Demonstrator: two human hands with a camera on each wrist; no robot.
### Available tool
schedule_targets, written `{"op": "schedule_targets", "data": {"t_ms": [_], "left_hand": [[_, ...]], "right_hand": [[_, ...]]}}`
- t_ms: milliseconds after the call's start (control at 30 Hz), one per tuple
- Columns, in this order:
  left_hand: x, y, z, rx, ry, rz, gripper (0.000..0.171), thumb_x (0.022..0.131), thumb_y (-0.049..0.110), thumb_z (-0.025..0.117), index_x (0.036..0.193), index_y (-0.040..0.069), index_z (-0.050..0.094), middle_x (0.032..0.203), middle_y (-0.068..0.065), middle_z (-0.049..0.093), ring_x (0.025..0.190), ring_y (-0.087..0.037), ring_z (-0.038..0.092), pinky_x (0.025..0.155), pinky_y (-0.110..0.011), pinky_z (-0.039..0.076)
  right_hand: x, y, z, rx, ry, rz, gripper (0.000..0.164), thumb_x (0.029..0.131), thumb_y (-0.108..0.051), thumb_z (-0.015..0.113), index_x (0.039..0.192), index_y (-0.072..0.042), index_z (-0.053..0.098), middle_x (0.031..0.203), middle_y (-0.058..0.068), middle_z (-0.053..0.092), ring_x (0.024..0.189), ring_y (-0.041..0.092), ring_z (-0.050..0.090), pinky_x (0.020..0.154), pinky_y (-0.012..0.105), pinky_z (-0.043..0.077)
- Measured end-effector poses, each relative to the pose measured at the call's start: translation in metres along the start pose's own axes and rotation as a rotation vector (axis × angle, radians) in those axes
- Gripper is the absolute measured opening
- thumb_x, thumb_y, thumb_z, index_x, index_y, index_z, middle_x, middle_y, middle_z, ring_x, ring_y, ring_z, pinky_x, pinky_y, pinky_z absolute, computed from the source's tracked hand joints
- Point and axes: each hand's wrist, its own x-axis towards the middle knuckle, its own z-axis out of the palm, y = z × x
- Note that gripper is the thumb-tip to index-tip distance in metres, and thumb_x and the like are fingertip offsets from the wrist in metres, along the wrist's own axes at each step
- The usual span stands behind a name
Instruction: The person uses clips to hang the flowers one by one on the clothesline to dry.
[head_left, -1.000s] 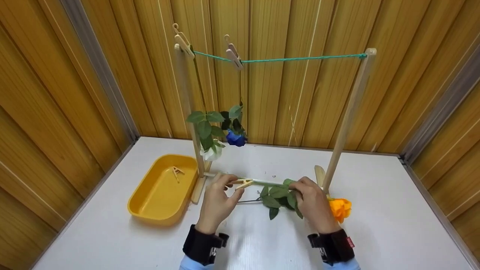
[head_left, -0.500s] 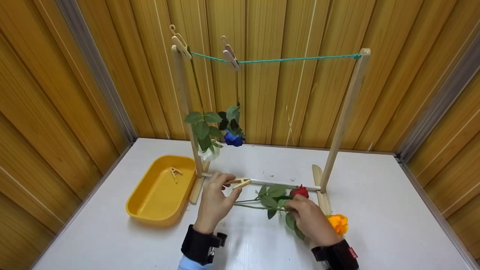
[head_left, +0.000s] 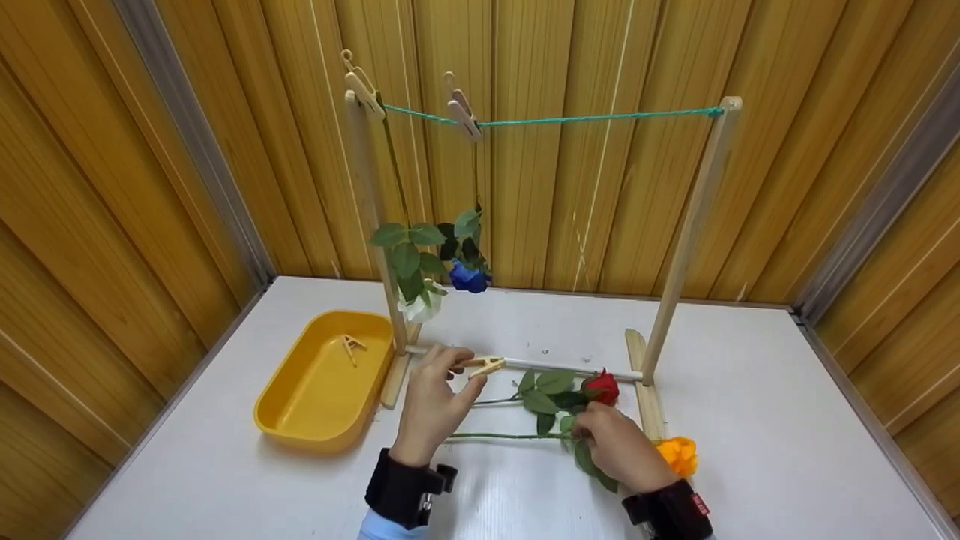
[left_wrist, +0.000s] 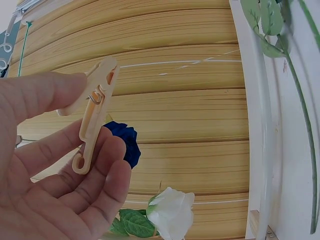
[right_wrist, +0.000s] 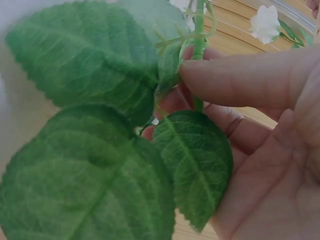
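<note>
A person's left grip [head_left: 437, 409] holds a tan clothespin [left_wrist: 93, 117]; the right grip [head_left: 622, 448] pinches a leafy green stem [head_left: 510, 436]. Beyond, a white rose [head_left: 421, 304] and a blue rose [head_left: 469, 277] hang head-down.

The clothespin [left_wrist: 95, 117] in the left hand [head_left: 435, 405] is pale cream. The stem [right_wrist: 199, 22] in the right hand [head_left: 622, 446] is bright green, its leaves [right_wrist: 85, 175] deeper green with lighter veins. The bloom [head_left: 679, 456] just right of that hand is orange; the rose [head_left: 602, 387] just beyond it is red. Left of the left hand, the tray [head_left: 322, 386] is yellow. Beyond that hand, one flower [head_left: 421, 306] is white, another flower [head_left: 469, 277] deep blue. Behind both hands, the wall [head_left: 540, 217] is golden brown with darker wood grain. Nearer than the left hand, the wristband [head_left: 397, 487] is black, the sleeve [head_left: 390, 527] light blue.
</note>
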Motion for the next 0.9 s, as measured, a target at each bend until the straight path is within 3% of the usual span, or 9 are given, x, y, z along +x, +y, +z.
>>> {"op": "schedule_targets", "data": {"t_ms": [500, 900], "left_hand": [[0.000, 0.001, 0.001, 0.013, -0.011, 0.005, 0.026, 0.083, 0.005, 0.085, 0.105, 0.000, 0.073, 0.095, -0.010, 0.067, 0.088, -0.024, 0.067, 0.077, -0.040, 0.059], [0.000, 0.001, 0.000, 0.005, -0.018, 0.000, 0.026, 0.083, 0.004, 0.085, 0.106, 0.000, 0.073, 0.096, -0.010, 0.067, 0.087, -0.025, 0.067, 0.077, -0.041, 0.058]], "right_hand": [[0.000, 0.008, 0.005, -0.076, -0.027, -0.011, 0.023, 0.076, 0.015, 0.070, 0.077, -0.008, 0.073, 0.076, 0.001, 0.064, 0.073, 0.023, 0.061, 0.069, 0.047, 0.055], [0.002, -0.007, 0.004, -0.084, 0.002, -0.022, 0.017, 0.080, 0.007, 0.076, 0.080, -0.009, 0.071, 0.078, -0.002, 0.058, 0.071, 0.015, 0.052, 0.064, 0.033, 0.048]]}}
